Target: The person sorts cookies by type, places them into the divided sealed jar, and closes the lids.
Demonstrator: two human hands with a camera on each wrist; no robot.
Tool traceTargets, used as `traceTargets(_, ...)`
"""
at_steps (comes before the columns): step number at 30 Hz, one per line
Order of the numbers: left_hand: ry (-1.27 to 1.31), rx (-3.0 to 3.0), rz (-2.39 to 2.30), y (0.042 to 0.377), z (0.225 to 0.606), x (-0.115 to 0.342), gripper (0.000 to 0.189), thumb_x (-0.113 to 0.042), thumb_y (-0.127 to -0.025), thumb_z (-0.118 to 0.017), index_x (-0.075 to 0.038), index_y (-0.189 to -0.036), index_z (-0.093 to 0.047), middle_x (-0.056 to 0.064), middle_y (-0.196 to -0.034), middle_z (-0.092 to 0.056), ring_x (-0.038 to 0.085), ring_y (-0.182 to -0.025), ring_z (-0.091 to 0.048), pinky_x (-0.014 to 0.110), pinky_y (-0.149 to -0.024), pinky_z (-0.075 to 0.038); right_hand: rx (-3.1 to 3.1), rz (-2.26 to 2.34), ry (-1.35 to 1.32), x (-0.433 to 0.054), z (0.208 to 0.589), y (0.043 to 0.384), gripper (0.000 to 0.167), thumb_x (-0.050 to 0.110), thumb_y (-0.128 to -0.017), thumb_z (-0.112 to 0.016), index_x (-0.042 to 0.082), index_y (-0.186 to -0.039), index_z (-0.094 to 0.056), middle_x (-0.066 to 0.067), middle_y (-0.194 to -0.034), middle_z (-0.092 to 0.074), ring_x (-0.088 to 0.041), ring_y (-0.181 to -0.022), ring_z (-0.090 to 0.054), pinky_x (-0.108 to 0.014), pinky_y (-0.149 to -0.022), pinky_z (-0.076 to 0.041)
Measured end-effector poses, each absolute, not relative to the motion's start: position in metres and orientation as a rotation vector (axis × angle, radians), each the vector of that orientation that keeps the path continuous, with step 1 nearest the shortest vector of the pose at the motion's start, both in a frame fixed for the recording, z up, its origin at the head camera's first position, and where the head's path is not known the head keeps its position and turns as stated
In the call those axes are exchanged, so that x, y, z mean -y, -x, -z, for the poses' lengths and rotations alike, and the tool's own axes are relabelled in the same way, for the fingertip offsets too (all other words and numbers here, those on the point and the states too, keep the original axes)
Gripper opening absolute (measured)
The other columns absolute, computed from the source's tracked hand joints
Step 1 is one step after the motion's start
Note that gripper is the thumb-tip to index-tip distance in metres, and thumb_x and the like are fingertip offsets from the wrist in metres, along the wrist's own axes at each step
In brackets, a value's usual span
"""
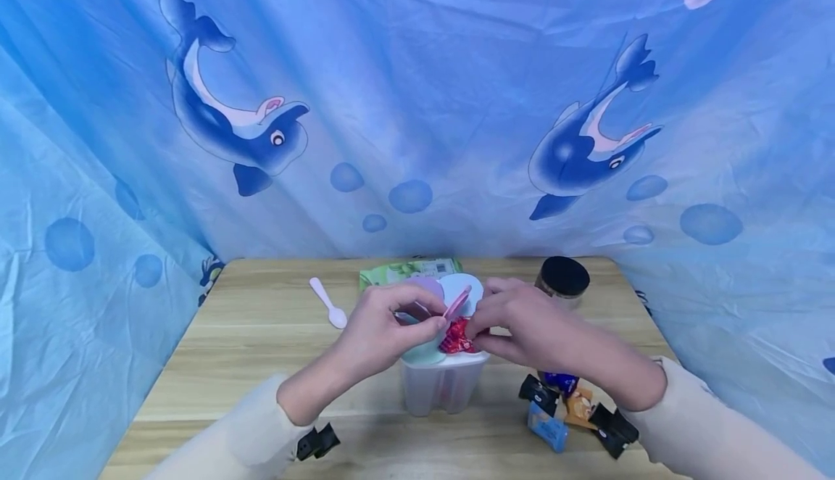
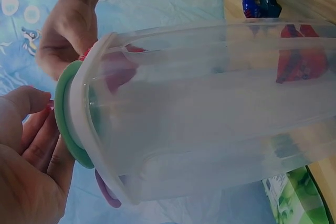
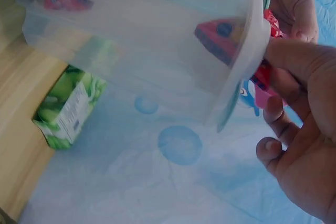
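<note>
A clear plastic container (image 1: pixel 443 389) stands upright on the table, its top fitted with coloured flip lids. The purple lid (image 1: pixel 428 286), pale blue lid (image 1: pixel 464 288) and green lid (image 1: pixel 427 354) lie flat; the pink lid (image 1: pixel 458 301) is tilted up. My left hand (image 1: pixel 385 324) pinches that pink lid by its edge between thumb and finger. From the right, my right hand (image 1: pixel 528 320) holds a red wrapped packet (image 1: pixel 454 338) at the opening. In the right wrist view the packet's pointed end (image 3: pixel 223 38) shows inside the wall. Another red packet (image 2: pixel 302 59) lies at the container's bottom.
Left of the container lies a pink spoon (image 1: pixel 329 306). Behind it is a green package (image 1: pixel 404 271). A black-lidded jar (image 1: pixel 565 278) stands at the back right. Several small wrapped snacks (image 1: pixel 548 425) lie front right, and black wrapped pieces (image 1: pixel 318 441) beside my left sleeve.
</note>
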State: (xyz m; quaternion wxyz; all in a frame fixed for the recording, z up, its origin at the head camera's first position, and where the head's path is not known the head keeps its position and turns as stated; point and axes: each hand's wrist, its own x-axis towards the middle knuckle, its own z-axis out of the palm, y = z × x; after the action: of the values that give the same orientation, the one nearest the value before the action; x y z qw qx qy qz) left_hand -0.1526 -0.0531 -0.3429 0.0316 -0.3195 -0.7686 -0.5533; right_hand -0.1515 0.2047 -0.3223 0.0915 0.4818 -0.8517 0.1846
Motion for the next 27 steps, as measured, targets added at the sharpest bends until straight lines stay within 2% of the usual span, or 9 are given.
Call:
traceTargets(5,0.991,2.346,1.707,0.1526,0.3437,0.0532,0.014,-0.007,-0.088,-0.079,-0.016,-0.098,-0.079,0.000,-0.096,-0.076,0.010,-0.082,-0.074,0.032,-0.073,-0.064,2.650,-0.564,-1.334,-0.2041,0.3238,0.1513,0.010,0.023,-0.093,-0.078,0.031,-0.088,-0.074,0.023,-0.087,-0.065,-0.001,-0.082,-0.052,-0.020,-0.069,-0.049)
traceTargets(9,0.990,2.342,1.715,0.1524,0.3436,0.0534,0.013,-0.007,-0.088,-0.079,-0.016,-0.098,-0.079,0.000,-0.096,-0.076,0.010,-0.082,-0.074,0.034,-0.073,-0.064,2.554,-0.621,-1.335,-0.2060,0.3266,0.1496,0.013,0.019,-0.091,-0.078,0.029,-0.098,-0.073,0.019,-0.103,-0.066,-0.003,-0.094,-0.059,-0.026,-0.078,-0.054)
traceTargets(12,0.986,2.343,1.711,0.1523,0.3431,0.0534,0.013,-0.007,-0.088,-0.079,-0.016,-0.098,-0.079,-0.001,-0.096,-0.076,0.010,-0.082,-0.074,0.035,-0.073,-0.064,2.471,-0.665,-1.394,-0.2082,0.3280,0.1494,0.017,0.015,-0.090,-0.075,0.027,-0.100,-0.075,0.016,-0.110,-0.067,-0.004,-0.099,-0.058,-0.025,-0.080,-0.053)
traceTargets(16,0.985,2.341,1.707,0.1526,0.3428,0.0532,0.013,-0.008,-0.088,-0.079,-0.016,-0.098,-0.079,-0.001,-0.095,-0.075,0.010,-0.081,-0.074,0.035,-0.073,-0.064,2.430,-0.623,-1.477,-0.2103,0.3285,0.1505,0.014,0.013,-0.091,-0.071,0.025,-0.094,-0.077,0.017,-0.103,-0.071,-0.003,-0.088,-0.051,-0.019,-0.072,-0.046)
traceTargets(19,0.995,2.333,1.714,0.1531,0.3424,0.0530,0.013,-0.008,-0.088,-0.079,-0.016,-0.098,-0.079,-0.002,-0.095,-0.076,0.010,-0.081,-0.074,0.035,-0.073,-0.064,2.469,-0.560,-1.491,-0.2109,0.3282,0.1508,0.013,0.018,-0.095,-0.070,0.027,-0.100,-0.078,0.021,-0.100,-0.072,-0.002,-0.085,-0.050,-0.018,-0.070,-0.044)
traceTargets(22,1.003,2.329,1.712,0.1538,0.3423,0.0529,0.013,-0.008,-0.088,-0.079,-0.016,-0.098,-0.079,-0.001,-0.095,-0.076,0.010,-0.082,-0.074,0.035,-0.073,-0.064,2.514,-0.504,-1.502,-0.2101,0.3279,0.1510,0.014,0.022,-0.099,-0.067,0.029,-0.106,-0.078,0.023,-0.100,-0.072,-0.002,-0.086,-0.051,-0.019,-0.070,-0.044)
traceTargets(27,0.991,2.342,1.703,0.1552,0.3432,0.0529,0.014,-0.007,-0.088,-0.079,-0.016,-0.097,-0.078,-0.002,-0.094,-0.075,0.010,-0.082,-0.074,0.031,-0.071,-0.064,2.497,-0.530,-1.532,-0.2092,0.3275,0.1543,0.012,0.019,-0.098,-0.068,0.027,-0.100,-0.076,0.019,-0.102,-0.070,-0.004,-0.093,-0.056,-0.022,-0.075,-0.051)
